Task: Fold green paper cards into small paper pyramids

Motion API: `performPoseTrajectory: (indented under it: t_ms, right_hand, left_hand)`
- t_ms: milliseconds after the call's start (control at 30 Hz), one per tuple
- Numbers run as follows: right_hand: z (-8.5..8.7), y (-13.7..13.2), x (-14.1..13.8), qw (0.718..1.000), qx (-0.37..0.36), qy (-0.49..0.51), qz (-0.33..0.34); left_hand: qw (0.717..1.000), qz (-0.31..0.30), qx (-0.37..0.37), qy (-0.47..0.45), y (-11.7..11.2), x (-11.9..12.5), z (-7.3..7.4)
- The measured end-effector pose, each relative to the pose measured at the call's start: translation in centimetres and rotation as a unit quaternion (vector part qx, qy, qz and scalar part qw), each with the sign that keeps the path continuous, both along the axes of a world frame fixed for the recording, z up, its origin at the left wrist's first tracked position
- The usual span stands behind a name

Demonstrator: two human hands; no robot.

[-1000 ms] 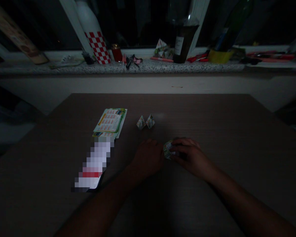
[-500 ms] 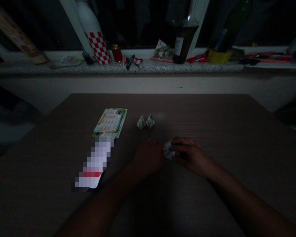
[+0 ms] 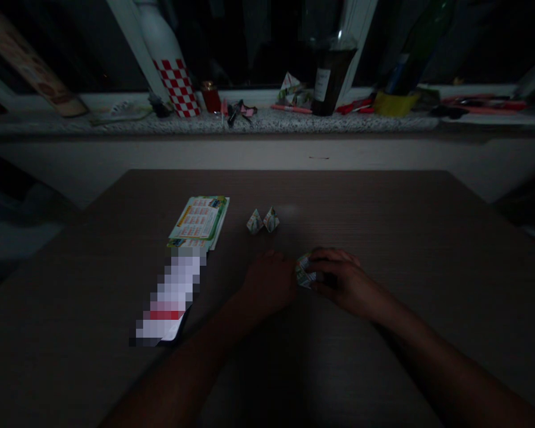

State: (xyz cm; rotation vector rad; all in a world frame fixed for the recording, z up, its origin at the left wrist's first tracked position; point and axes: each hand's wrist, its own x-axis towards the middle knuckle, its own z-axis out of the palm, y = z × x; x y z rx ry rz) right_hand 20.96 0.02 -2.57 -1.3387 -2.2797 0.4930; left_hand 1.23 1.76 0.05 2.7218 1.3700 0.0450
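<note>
A small folded paper piece (image 3: pixel 303 272) with green, white and printed markings sits between my two hands, low over the table. My right hand (image 3: pixel 345 278) grips its right side, thumb below and fingers above. From the left, my left hand (image 3: pixel 271 282) is closed against the same piece; its fingertips are lost in the dark. Just beyond my hands stand two pointed folded paper pieces, a left one (image 3: pixel 255 222) and a right one (image 3: pixel 271 220), side by side. A stack of printed calendar cards (image 3: pixel 198 219) lies to their left.
A phone (image 3: pixel 172 330) with a blurred bright screen lies left of my left forearm. Behind the table (image 3: pixel 383 202), a stone windowsill (image 3: pixel 276 123) holds a checkered red-and-white bottle (image 3: pixel 178 86), a dark labelled container (image 3: pixel 332 80), a green bottle (image 3: pixel 421 47) and small clutter.
Almost nothing differs. Both hands stay on the folded paper piece, with only a slight shift of the right fingers.
</note>
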Motion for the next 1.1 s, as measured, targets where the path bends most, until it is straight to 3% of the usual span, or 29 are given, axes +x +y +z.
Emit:
performPoseTrajectory:
  t_ms: [433, 800, 1100]
  right_hand:
    - [1.1, -0.6, -0.5, 0.999, -0.002, -0.051, 0.016]
    - [0.5, 0.3, -1.9, 0.998, 0.010, -0.024, -0.058]
    - [1.0, 0.5, -0.2, 0.999, -0.019, -0.027, 0.033]
  left_hand:
    - [1.000, 0.010, -0.012, -0.004, 0.0, 0.1, 0.1]
    - [1.000, 0.004, -0.002, -0.010, 0.0, 0.2, 0.0]
    - [1.000, -0.001, 0.006, -0.015, 0.0, 0.1, -0.1]
